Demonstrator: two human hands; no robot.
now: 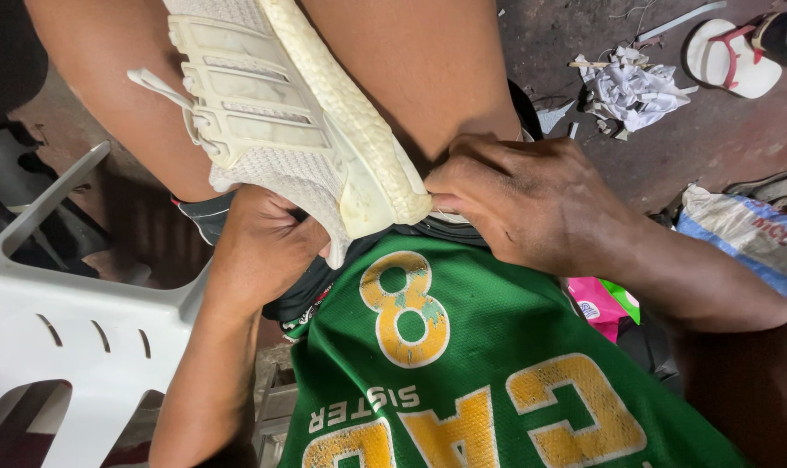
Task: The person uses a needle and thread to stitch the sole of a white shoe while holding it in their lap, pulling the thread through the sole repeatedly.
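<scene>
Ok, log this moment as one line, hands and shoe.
left hand: grips cream sneaker near heel | right hand: fingers pinch sole at heel | shoe sits between knees

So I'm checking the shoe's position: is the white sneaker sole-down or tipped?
Tipped. The white sneaker lies on its side between the knees, sole edge facing the right hand, left hand under its heel.

floor: bare dark concrete floor [723, 139], dusty and littered
chair: white plastic chair [55, 321], well left of the crumpled paper
paper: crumpled paper [629, 87] on the floor
sandal: white sandal [730, 59] just right of the paper
bag: blue-white plastic bag [744, 234] below the paper
</scene>
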